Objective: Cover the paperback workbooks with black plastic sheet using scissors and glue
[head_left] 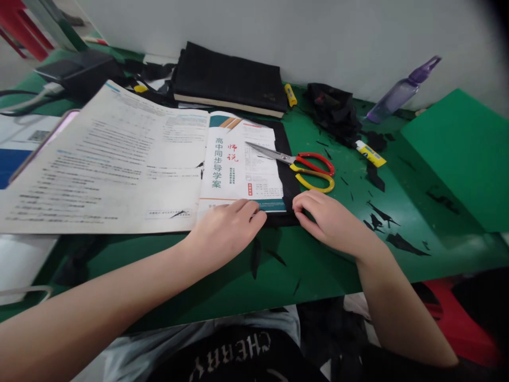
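Observation:
An open booklet [131,175] lies with its printed pages to the left. Its white cover [222,170] with Chinese lettering is at the right, over a sheet of black paper [289,175] that sticks out past the cover's right and lower edges. My left hand [228,228] rests at the cover's lower edge, fingers curled together; what lies under the fingertips is hidden. Thumb and fingers pressed together, my right hand [324,217] pinches the black paper near its lower right corner. Scissors [294,162] with red and yellow handles lie across the cover.
On the green table [342,270] lie several black paper scraps [405,244]. Toward the wall are a thick black book [230,77], a yellow glue stick [371,154], crumpled black material [332,109] and a purple bottle [400,93]. A green panel [461,159] is at the right.

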### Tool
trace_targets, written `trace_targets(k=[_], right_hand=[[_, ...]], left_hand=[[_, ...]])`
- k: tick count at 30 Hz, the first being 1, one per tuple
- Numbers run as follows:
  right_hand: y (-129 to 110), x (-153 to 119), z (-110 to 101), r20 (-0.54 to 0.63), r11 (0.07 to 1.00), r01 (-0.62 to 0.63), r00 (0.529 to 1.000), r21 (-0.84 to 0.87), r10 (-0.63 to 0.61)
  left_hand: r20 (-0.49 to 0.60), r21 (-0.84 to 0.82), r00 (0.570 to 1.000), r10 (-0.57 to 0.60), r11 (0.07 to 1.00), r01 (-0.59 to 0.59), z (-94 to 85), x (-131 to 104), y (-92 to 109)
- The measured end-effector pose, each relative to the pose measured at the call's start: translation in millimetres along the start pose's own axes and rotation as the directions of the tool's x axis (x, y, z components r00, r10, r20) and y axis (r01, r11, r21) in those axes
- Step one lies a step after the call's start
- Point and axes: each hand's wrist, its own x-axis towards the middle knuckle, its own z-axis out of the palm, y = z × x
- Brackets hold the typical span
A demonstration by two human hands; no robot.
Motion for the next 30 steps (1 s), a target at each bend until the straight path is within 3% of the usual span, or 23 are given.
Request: trace_targets(k=[8, 16, 21, 26, 30], right_hand=[[-0.5, -3.5, -7.2, 0.085, 0.996, -0.017, 0.996, 0.092, 0.009], [-0.4, -12.5, -16.5, 0.146, 0.970, -0.033, 0.989, 0.242, -0.002], [1.3, -15.3, -20.3, 0.172, 0.952, -0.007, 0.984, 0.305, -0.048], [2.7, -13.3, -19.6, 0.140, 0.957, -0.082, 0.989, 0.278, 0.044], [5.0, -6.2, -9.7, 0.058, 0.984, -0.036, 0.998, 0.176, 0.026]], left_hand=[[-0.016, 0.071, 1.000, -0.007, 0.997, 0.009, -0.8, -0.6, 7.5], [0.019, 0.016, 1.000, 0.018, 1.000, -0.018, -7.5, -7.3, 13.3], [-0.020, 0.012, 0.999, 0.033, 0.999, -0.033, -8.8, -8.1, 11.6], [0.003, -0.021, 0.999, -0.048, 0.999, 0.048, -10.3, -2.2, 3.8], [0.121, -0.161, 0.978, -0.168, 0.969, 0.187, -10.6, 1.8, -5.6]])
